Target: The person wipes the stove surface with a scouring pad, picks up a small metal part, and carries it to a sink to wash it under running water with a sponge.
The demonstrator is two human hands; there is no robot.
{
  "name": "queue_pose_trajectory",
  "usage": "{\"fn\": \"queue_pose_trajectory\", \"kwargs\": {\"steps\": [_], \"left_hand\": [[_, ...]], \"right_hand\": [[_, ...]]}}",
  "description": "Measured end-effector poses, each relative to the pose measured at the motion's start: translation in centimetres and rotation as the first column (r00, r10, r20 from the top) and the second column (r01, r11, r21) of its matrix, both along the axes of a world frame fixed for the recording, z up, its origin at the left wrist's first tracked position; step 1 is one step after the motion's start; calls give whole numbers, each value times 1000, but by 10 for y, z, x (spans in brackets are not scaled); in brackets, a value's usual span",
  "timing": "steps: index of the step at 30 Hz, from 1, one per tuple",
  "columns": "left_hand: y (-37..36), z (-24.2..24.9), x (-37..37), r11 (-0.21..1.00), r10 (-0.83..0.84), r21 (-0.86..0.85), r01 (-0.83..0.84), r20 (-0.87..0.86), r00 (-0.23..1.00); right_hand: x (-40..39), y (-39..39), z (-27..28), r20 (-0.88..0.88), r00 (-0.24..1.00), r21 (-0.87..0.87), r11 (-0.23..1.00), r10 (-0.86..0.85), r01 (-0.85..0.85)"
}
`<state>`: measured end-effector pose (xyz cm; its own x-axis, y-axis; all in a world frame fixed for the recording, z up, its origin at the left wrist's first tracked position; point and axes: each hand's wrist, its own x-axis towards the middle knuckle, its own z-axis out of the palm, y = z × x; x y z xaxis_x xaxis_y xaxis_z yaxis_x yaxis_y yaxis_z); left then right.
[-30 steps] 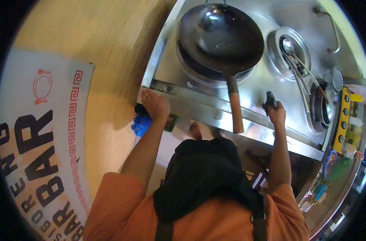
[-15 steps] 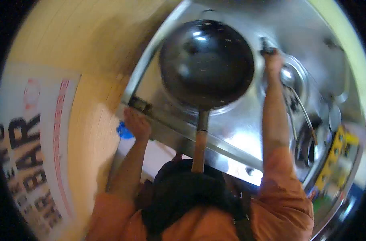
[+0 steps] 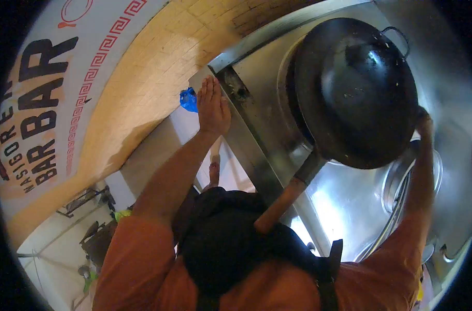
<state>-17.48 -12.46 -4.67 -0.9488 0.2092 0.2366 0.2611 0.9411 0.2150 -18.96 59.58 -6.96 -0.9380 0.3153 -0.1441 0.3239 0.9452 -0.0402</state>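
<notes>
A big dark wok [image 3: 356,93] sits over the round burner ring [image 3: 286,88] on the steel stove. Its wooden-ended handle [image 3: 283,205] points toward my body, the tip overlapping my black apron [image 3: 231,243]. My left hand [image 3: 214,108] lies flat on the stove's front edge at the left corner, fingers stretched and close together. My right hand [image 3: 425,124] is bent at the wok's right rim, closed by a small dark thing; its fingertips are partly hidden, and I cannot tell what they hold.
Right of the wok stands a round steel pot [image 3: 395,181] with long-handled tools beside it. A wire loop [image 3: 399,39] is on the wok's far rim. Blue plastic [image 3: 188,99] shows beside my left hand. A lettered banner [image 3: 49,98] hangs by the tan brick-patterned surface [image 3: 153,72].
My view has turned, so the wok appears farther right. My right hand, earlier apart from the wok with a dark thing in it, is now at the rim. My left hand stays at the corner.
</notes>
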Motion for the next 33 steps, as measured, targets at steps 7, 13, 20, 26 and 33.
{"fn": "queue_pose_trajectory", "kwargs": {"steps": [7, 13, 20, 26, 33], "left_hand": [[-4, 1, -5, 1000, -22, -5, 22, -23, 999], [-8, 5, -2, 998, -65, 20, 66, -47, 997], [-10, 3, -9, 991, -135, -4, 135, -14, 991], [-18, 14, -19, 971, -240, -3, 241, 26, 970], [-14, 26, -21, 967, -252, -30, 254, 69, 965]], "right_hand": [[103, -77, -29, 48, 937, -311, 886, -346, 344], [208, -208, 1, 30, 981, -141, 971, -191, 194], [278, -383, 52, 113, 970, -145, 962, -214, 230], [285, -363, 101, 288, 931, -334, 888, -223, 316], [144, -200, 131, -278, 891, -247, 923, -359, 295]]}}
